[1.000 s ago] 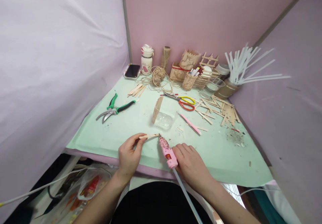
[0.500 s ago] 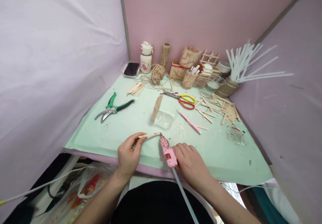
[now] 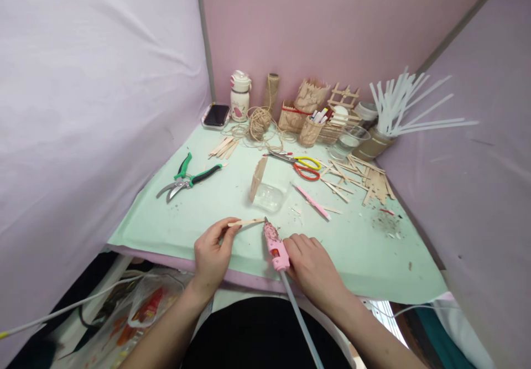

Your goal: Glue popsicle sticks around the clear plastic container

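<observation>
Between thumb and fingers, my left hand (image 3: 213,253) pinches one end of a short wooden craft stick (image 3: 248,222), held nearly level above the table. My right hand (image 3: 311,261) is wrapped round a pink hot glue gun (image 3: 275,247); its grip is hidden behind the fingers. The gun's metal nozzle is at the stick's right end. Out of the gun's back runs a long translucent glue stick (image 3: 299,316). Just beyond both hands sits a clear plastic container (image 3: 270,196) with a panel of wooden pieces (image 3: 259,178) standing along its left side.
Green-handled pruning shears (image 3: 186,180) lie at left. Scissors (image 3: 305,164), a pink pen-like tool (image 3: 313,202) and scattered craft sticks (image 3: 375,183) lie at right. Along the back stand a bottle (image 3: 239,97), a twine ball (image 3: 260,123), a phone (image 3: 216,115) and a holder of glue sticks (image 3: 375,143).
My hands, the craft stick and the glue gun stay almost in place, with the nozzle still at the stick's end. The view has shifted very slightly.
</observation>
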Demonstrator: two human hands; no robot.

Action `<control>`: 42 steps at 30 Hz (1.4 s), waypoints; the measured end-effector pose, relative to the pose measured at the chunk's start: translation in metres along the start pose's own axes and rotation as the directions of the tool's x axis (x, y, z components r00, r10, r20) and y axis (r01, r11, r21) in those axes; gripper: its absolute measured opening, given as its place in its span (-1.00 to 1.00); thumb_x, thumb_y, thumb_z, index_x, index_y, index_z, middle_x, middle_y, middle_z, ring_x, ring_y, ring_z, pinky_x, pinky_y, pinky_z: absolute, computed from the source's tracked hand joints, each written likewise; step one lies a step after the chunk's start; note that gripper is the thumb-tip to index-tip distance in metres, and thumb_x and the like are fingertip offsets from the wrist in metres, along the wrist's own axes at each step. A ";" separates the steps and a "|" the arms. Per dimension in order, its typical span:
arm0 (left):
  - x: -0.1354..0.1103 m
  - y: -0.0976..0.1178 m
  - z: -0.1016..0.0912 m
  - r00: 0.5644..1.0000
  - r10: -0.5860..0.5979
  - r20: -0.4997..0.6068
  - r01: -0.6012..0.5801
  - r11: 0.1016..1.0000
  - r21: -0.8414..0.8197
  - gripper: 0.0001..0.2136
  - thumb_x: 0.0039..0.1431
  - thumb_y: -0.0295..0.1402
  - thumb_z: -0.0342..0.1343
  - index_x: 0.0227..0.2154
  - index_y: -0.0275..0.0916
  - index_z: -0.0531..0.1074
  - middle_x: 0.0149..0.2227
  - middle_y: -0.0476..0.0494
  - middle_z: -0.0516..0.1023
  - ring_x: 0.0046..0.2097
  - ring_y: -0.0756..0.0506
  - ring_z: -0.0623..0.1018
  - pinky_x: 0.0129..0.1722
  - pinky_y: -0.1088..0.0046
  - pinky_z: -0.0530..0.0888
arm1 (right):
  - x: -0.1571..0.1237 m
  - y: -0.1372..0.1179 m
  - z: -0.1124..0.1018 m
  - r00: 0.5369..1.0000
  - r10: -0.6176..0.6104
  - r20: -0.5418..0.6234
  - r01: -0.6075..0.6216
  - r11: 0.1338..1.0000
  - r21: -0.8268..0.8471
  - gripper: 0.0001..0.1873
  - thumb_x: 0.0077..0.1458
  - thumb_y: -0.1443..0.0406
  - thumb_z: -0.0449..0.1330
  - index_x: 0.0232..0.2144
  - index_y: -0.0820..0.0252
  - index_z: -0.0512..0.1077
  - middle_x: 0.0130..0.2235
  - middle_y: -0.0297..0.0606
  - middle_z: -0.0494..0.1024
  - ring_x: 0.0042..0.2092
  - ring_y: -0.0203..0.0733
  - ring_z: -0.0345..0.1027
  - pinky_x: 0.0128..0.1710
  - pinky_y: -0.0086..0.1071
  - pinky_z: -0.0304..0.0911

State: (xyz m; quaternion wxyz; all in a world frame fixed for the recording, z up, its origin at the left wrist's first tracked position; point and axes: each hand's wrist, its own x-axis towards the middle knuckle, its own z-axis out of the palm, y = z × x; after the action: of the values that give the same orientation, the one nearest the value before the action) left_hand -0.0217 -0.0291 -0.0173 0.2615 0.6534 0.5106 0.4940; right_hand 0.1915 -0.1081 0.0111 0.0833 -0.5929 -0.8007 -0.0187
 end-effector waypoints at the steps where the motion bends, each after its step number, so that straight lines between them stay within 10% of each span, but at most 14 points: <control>1: 0.000 0.000 0.000 1.000 -0.002 0.004 0.002 1.000 0.001 -0.84 0.21 -0.24 0.15 -0.28 -0.19 0.56 -0.27 -0.03 0.66 -0.22 -0.05 0.62 -0.18 0.50 0.51 | 0.000 0.000 0.000 1.000 0.002 0.000 -0.002 1.000 0.014 -0.87 0.20 0.28 0.18 -0.37 0.19 0.34 -0.35 -0.25 0.41 -0.32 -0.13 0.20 -0.34 -0.28 -0.03; 42: 0.002 0.005 0.000 0.999 0.034 0.014 -0.034 0.999 0.034 -0.82 0.25 -0.25 0.10 -0.29 -0.20 0.55 -0.27 -0.06 0.66 -0.21 -0.06 0.63 -0.15 0.47 0.52 | 0.006 0.005 -0.006 0.998 -0.040 0.044 0.032 0.986 0.164 -0.81 0.27 0.22 0.11 -0.36 0.19 0.34 -0.33 -0.25 0.43 -0.31 -0.16 0.21 -0.30 -0.31 0.01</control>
State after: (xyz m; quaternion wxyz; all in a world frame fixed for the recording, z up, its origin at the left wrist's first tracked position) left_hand -0.0197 -0.0292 -0.0129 0.2454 0.6697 0.5058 0.4852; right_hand 0.1954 -0.1015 0.0179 0.1123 -0.5699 -0.8118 0.0591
